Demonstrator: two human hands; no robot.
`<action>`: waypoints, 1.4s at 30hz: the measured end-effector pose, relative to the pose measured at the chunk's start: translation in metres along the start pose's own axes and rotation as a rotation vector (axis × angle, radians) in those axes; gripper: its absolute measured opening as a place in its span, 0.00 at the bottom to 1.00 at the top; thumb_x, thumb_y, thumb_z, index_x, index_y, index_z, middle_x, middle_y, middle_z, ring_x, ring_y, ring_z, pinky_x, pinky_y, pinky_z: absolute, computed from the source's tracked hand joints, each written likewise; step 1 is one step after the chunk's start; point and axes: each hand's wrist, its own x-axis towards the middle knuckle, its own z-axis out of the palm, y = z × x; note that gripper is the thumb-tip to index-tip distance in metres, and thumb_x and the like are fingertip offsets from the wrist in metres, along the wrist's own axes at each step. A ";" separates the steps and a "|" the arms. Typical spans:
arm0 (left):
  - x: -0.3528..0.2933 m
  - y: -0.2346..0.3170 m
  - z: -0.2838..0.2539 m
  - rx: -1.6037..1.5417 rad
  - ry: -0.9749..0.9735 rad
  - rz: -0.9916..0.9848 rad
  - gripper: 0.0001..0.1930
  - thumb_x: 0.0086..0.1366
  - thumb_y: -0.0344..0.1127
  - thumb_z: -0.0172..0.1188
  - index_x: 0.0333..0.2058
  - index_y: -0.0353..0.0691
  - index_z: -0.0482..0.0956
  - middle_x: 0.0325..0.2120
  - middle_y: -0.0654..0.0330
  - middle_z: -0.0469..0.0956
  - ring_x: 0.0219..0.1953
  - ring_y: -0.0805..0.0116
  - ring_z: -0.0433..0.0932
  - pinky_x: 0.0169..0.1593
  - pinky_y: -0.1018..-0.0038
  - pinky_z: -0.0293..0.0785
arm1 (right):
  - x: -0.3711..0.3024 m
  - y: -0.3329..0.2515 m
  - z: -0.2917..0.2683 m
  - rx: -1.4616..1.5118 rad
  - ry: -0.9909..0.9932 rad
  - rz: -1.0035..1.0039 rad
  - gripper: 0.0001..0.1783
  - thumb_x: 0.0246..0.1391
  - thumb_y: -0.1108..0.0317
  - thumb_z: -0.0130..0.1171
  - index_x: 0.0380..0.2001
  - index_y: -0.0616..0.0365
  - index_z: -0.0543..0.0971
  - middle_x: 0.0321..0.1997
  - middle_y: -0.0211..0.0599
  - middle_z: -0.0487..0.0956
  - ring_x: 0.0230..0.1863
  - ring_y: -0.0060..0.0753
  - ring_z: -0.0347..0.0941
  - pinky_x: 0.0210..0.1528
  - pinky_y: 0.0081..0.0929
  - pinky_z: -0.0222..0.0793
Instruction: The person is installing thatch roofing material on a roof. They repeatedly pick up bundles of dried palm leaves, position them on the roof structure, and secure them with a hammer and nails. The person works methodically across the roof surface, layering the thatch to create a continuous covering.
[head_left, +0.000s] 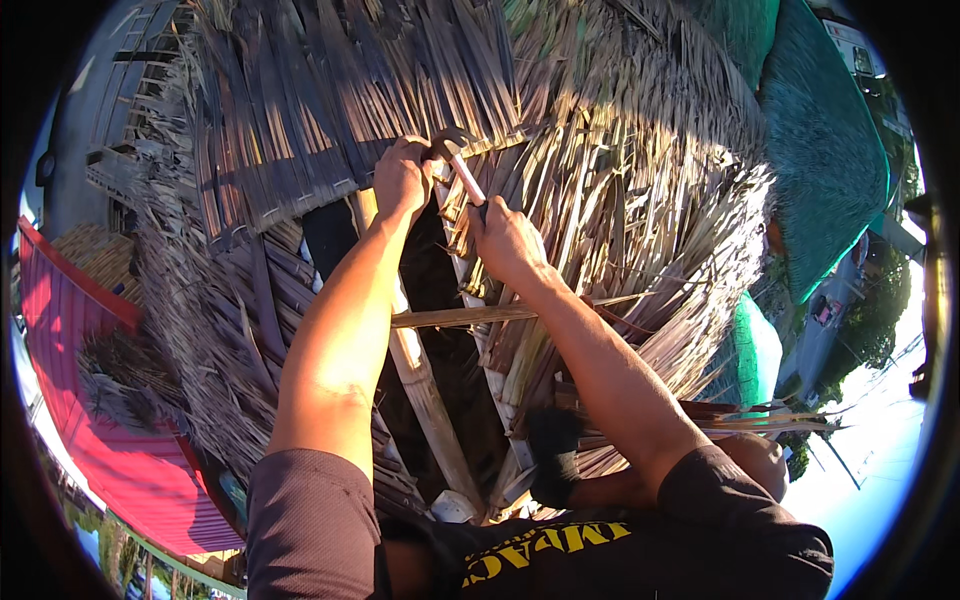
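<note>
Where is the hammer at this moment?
In the head view the hammer sits just above centre, its handle gripped by the right hand. Its head is up against the dried palm thatch, right beside the left hand.

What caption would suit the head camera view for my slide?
On a dried palm-leaf thatch roof, the right hand grips a hammer while the left hand steadies the thatch beside its head.

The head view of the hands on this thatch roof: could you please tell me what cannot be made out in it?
- Hammer head: partly hidden behind the left hand.
- Whatever the left hand's fingers pinch: covered by the fingers and thatch.
- Hammer handle's lower end: inside the right hand.
- Space under the roof: deep shadow in the gap.
</note>
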 end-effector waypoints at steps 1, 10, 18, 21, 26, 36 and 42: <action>0.002 -0.002 -0.002 -0.080 -0.079 -0.026 0.07 0.56 0.31 0.68 0.34 0.42 0.81 0.41 0.62 0.81 0.42 0.54 0.80 0.46 0.61 0.77 | -0.003 -0.003 -0.001 0.035 0.105 -0.045 0.23 0.67 0.50 0.51 0.36 0.64 0.69 0.24 0.59 0.78 0.28 0.65 0.77 0.32 0.56 0.71; 0.001 -0.004 -0.008 -0.039 -0.071 -0.038 0.17 0.59 0.23 0.56 0.48 0.39 0.70 0.46 0.49 0.72 0.42 0.43 0.80 0.46 0.56 0.79 | 0.005 -0.016 -0.005 0.066 0.079 0.048 0.19 0.65 0.56 0.55 0.40 0.64 0.69 0.27 0.64 0.79 0.31 0.67 0.78 0.31 0.53 0.73; 0.004 -0.018 -0.027 -0.073 -0.320 -0.078 0.22 0.60 0.19 0.53 0.53 0.36 0.66 0.48 0.41 0.72 0.49 0.44 0.77 0.50 0.57 0.77 | -0.004 -0.009 -0.009 -0.004 -0.011 0.093 0.21 0.64 0.53 0.53 0.46 0.63 0.73 0.32 0.63 0.81 0.39 0.66 0.79 0.40 0.54 0.74; -0.006 0.015 -0.073 0.148 -0.534 0.082 0.16 0.62 0.23 0.58 0.49 0.34 0.69 0.42 0.48 0.80 0.46 0.55 0.82 0.48 0.65 0.79 | -0.012 -0.016 -0.022 0.339 0.237 0.077 0.22 0.60 0.50 0.60 0.29 0.62 0.78 0.24 0.50 0.80 0.26 0.46 0.80 0.29 0.42 0.74; -0.081 0.144 -0.187 -0.089 -0.319 0.274 0.15 0.61 0.30 0.67 0.45 0.36 0.74 0.35 0.51 0.83 0.39 0.57 0.84 0.43 0.65 0.78 | -0.087 -0.042 -0.050 1.379 -0.158 0.113 0.13 0.63 0.59 0.63 0.28 0.51 0.73 0.17 0.21 0.67 0.14 0.18 0.61 0.18 0.24 0.60; -0.127 0.125 -0.295 -0.373 -0.052 -0.041 0.06 0.65 0.29 0.62 0.30 0.38 0.74 0.25 0.62 0.82 0.29 0.78 0.78 0.35 0.74 0.74 | -0.148 -0.106 -0.025 1.364 -0.466 0.042 0.15 0.62 0.57 0.63 0.30 0.56 0.74 0.18 0.22 0.66 0.16 0.19 0.61 0.20 0.26 0.62; -0.141 -0.031 -0.284 -0.095 0.233 -0.214 0.05 0.61 0.29 0.62 0.35 0.36 0.77 0.26 0.56 0.81 0.31 0.64 0.83 0.36 0.72 0.76 | -0.131 -0.114 0.005 0.282 -0.077 -0.260 0.22 0.61 0.54 0.56 0.41 0.66 0.72 0.30 0.58 0.81 0.31 0.58 0.80 0.34 0.47 0.76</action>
